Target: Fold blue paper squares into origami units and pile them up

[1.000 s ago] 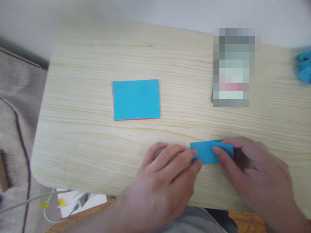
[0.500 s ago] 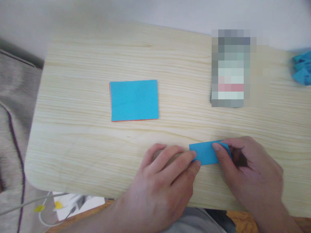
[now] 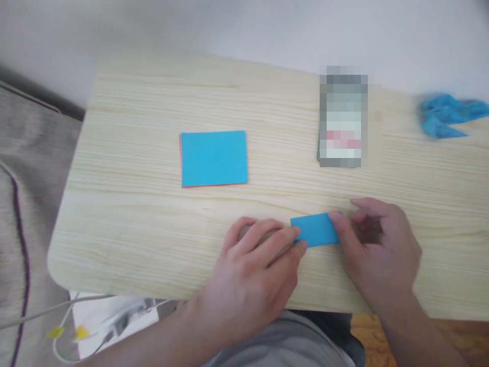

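A small folded piece of blue paper (image 3: 316, 232) lies near the front of the wooden table, between my two hands. My left hand (image 3: 260, 267) has its thumb and index finger closed on the paper's left end; its other fingers bend over the tabletop. At the right end, the thumb of my right hand (image 3: 382, 250) rests on the paper's edge. The index finger of that hand is lifted away from the thumb, so the hand is open. Farther back and to the left lies a larger flat blue paper rectangle (image 3: 214, 159), with red showing along its left and bottom edges.
A pixelated phone-like object (image 3: 342, 122) lies toward the back of the table (image 3: 126, 219). Crumpled blue paper (image 3: 443, 114) sits at the back right. Cables (image 3: 57, 311) and a white sheet (image 3: 91, 318) show below the table's front left edge.
My right index finger has come off the paper and spread from the thumb. The paper's right end now looks flat. The view has shifted, bringing more of the crumpled blue paper into sight.
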Available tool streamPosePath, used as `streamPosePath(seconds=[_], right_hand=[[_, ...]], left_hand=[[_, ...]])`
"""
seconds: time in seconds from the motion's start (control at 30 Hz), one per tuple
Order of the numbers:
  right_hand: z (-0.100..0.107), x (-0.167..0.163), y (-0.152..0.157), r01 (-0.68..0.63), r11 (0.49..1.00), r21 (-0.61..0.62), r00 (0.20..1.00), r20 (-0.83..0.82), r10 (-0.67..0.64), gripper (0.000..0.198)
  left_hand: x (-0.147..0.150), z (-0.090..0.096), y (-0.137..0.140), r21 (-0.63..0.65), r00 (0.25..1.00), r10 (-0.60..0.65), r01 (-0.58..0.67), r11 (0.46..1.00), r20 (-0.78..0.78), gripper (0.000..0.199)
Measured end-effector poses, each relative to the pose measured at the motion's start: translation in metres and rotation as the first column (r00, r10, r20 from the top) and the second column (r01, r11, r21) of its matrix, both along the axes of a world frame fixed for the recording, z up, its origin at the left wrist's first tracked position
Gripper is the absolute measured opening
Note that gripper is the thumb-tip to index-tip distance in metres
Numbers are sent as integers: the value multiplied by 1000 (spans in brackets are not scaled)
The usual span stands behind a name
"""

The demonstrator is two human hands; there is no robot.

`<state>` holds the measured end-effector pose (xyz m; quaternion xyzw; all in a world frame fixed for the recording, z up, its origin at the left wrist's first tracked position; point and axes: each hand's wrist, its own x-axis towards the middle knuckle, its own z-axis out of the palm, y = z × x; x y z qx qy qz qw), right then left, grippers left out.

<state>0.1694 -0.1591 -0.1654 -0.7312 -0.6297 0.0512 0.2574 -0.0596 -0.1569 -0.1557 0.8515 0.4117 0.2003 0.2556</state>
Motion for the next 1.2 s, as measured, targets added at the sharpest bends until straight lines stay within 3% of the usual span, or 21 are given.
streamPosePath(seconds=[0.13, 0.3, 0.43, 0.7, 0.87, 1.0, 1.2], right_hand=[[5, -13, -15, -100, 987, 126, 993, 67, 93, 42], [-3, -25, -31, -168, 984, 58, 982, 101, 162, 62], [-12, -5, -31, -149, 988, 49, 978, 153, 140, 72], [-20, 29, -25, -122, 987, 101, 980, 170, 104, 57], [-17, 25, -20, -217, 964, 155, 974, 93, 205, 42], [-16, 31, -10, -351, 917, 190, 936, 52, 348, 22], [-17, 43, -4, -438, 885, 160, 898, 39, 437, 22]], left_hand=[[0, -1, -4, 29, 1000, 2, -2, 1000, -8, 30], [1, -1, -13, 52, 999, 20, -18, 999, -42, 33], [1, -3, -19, 94, 998, 37, -32, 995, -48, 35], [1, -4, -22, 189, 999, 48, -42, 981, -23, 32], [8, -4, -11, 204, 998, 69, -69, 976, 8, 30], [10, -1, 6, 257, 998, -26, 42, 965, -64, 21], [13, -2, 17, 413, 966, -92, 189, 891, -243, 16]])
